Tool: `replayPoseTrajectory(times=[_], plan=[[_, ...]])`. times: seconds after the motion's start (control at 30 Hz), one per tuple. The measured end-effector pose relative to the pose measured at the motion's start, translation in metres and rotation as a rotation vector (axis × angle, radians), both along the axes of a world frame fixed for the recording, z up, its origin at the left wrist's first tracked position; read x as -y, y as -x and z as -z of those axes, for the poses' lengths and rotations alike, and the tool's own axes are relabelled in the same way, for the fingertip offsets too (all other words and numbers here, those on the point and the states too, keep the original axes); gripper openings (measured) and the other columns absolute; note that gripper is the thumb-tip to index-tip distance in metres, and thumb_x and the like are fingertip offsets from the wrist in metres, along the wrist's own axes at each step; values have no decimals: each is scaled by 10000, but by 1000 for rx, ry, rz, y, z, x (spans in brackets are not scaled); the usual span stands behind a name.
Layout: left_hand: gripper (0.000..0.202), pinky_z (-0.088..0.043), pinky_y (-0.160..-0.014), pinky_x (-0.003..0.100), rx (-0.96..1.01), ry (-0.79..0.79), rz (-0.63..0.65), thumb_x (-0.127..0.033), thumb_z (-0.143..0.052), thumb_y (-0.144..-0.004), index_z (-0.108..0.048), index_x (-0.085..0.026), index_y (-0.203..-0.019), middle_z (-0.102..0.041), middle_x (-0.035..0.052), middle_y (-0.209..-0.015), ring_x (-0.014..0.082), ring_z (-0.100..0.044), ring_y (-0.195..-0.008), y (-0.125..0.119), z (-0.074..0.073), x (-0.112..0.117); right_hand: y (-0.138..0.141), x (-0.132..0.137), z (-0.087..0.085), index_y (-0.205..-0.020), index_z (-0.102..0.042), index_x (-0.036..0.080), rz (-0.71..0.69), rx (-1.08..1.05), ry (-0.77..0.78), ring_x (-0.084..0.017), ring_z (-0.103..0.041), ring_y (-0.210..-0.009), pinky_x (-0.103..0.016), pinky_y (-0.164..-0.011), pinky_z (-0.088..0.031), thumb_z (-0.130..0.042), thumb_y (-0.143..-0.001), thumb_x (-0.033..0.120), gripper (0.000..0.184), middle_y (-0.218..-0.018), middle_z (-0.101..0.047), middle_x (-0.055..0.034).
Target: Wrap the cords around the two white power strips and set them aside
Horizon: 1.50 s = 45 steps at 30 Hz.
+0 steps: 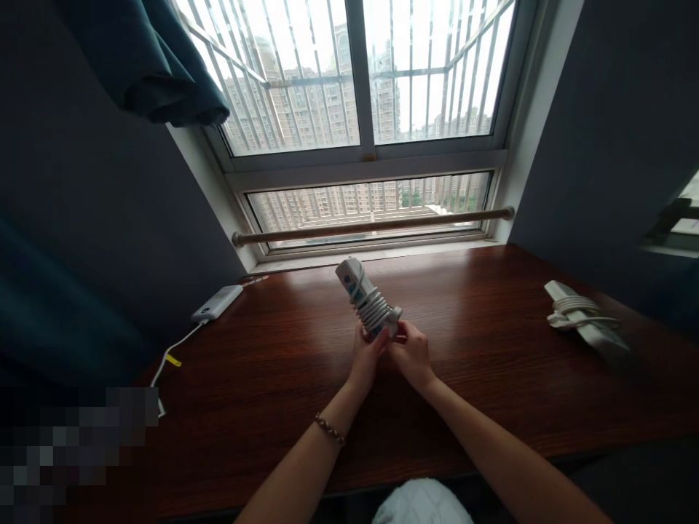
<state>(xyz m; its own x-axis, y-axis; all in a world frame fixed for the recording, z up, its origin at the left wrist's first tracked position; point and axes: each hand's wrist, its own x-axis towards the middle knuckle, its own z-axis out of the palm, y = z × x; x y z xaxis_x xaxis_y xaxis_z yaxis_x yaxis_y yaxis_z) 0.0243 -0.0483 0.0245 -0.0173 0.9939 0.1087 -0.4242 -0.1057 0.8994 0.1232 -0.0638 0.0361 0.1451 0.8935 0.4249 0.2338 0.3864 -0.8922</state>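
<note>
A white power strip point(347, 274) with its cord point(373, 308) wound several times around it is held up over the table, tilted with its far end to the upper left. My left hand point(367, 356) is closed around its near end, thumb on top. My right hand point(411, 352) is closed at the same end, with its fingertips by the plug point(395, 314); what exactly they pinch is partly hidden. A beaded bracelet point(330, 429) circles my left wrist.
On the dark wooden table point(262, 378), a second white power strip with wound cord point(583, 317) lies at the right. At the left is a white device point(218, 303) with a cable and yellow tag point(173, 360). A rail point(371, 225) crosses the window behind.
</note>
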Motion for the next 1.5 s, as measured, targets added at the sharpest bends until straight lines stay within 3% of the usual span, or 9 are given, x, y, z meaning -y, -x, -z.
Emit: replayPoseTrajectory(times=[0.13, 0.23, 0.37, 0.5, 0.7, 0.83, 1.03, 1.3, 1.5], plan=[[1023, -455, -837, 366, -2, -2, 140, -365, -741, -561, -100, -227, -1345, -575, 144, -1129, 236, -597, -947, 1, 8, -7, -8, -4, -11, -825, -592, 152, 134, -50, 100, -158, -593, -647, -256, -595, -474, -595, -655, 382, 286, -724, -631, -32], [1157, -435, -871, 379, -43, 23, 172, -396, -745, -545, 54, -227, -1363, -474, 195, -1244, 245, -582, -983, 1, 15, -12, -25, -13, -19, -804, -601, 156, 307, 40, 94, -152, -575, -615, -253, -589, -438, -572, -659, 433, 314, -700, -632, -30], [1113, -428, -880, 382, -102, 4, 182, -403, -730, -569, 20, -221, -1371, -422, 210, -1285, 246, -574, -997, 2, 18, -15, -69, -23, -24, -797, -605, 144, 550, 185, 36, -160, -552, -609, -257, -582, -395, -553, -659, 457, 346, -705, -632, -55], [1029, -416, -895, 376, -131, -11, 191, -404, -701, -611, -36, -206, -1370, -442, 202, -1269, 239, -562, -1016, 1, 18, -15, -132, -16, -21, -792, -605, 143, 699, 229, 75, -170, -550, -601, -260, -574, -380, -563, -643, 478, 370, -706, -638, -71], [1011, -418, -883, 373, -165, -15, 220, -421, -695, -608, -65, -177, -1360, -439, 212, -1261, 237, -549, -1025, -2, 14, -11, -228, 15, 2, -716, -568, 144, 938, 611, 86, -201, -532, -611, -287, -579, -355, -534, -653, 499, 362, -697, -622, -106], [943, -402, -900, 377, -185, -27, 249, -420, -672, -639, -98, -191, -1351, -450, 192, -1256, 234, -527, -1056, -2, 8, -6, -265, 29, 16, -764, -546, 146, 997, 836, 66, -217, -541, -675, -295, -612, -363, -507, -684, 486, 352, -761, -617, -113], [920, -394, -903, 371, -209, -30, 257, -425, -653, -658, -108, -167, -1352, -446, 202, -1255, 234, -523, -1058, -2, 4, -2, -276, 40, 22, -849, -535, 147, 948, 988, 130, -213, -541, -713, -296, -619, -368, -474, -723, 458, 341, -830, -603, -104], [907, -418, -866, 337, -207, -20, 239, -438, -658, -645, -151, -155, -1341, -473, 197, -1229, 224, -539, -1032, -4, 2, -2, -284, 33, 19, -915, -527, 112, 990, 993, 273, -240, -542, -769, -318, -646, -381, -487, -711, 420, 371, -864, -582, -133], [854, -402, -890, 374, -222, -26, 240, -448, -643, -657, -183, -186, -1328, -494, 172, -1211, 226, -534, -1038, -4, 3, -1, -293, 31, 18, -939, -524, 106, 961, 1022, 326, -243, -543, -785, -321, -661, -386, -500, -705, 424, 395, -889, -572, -138]])
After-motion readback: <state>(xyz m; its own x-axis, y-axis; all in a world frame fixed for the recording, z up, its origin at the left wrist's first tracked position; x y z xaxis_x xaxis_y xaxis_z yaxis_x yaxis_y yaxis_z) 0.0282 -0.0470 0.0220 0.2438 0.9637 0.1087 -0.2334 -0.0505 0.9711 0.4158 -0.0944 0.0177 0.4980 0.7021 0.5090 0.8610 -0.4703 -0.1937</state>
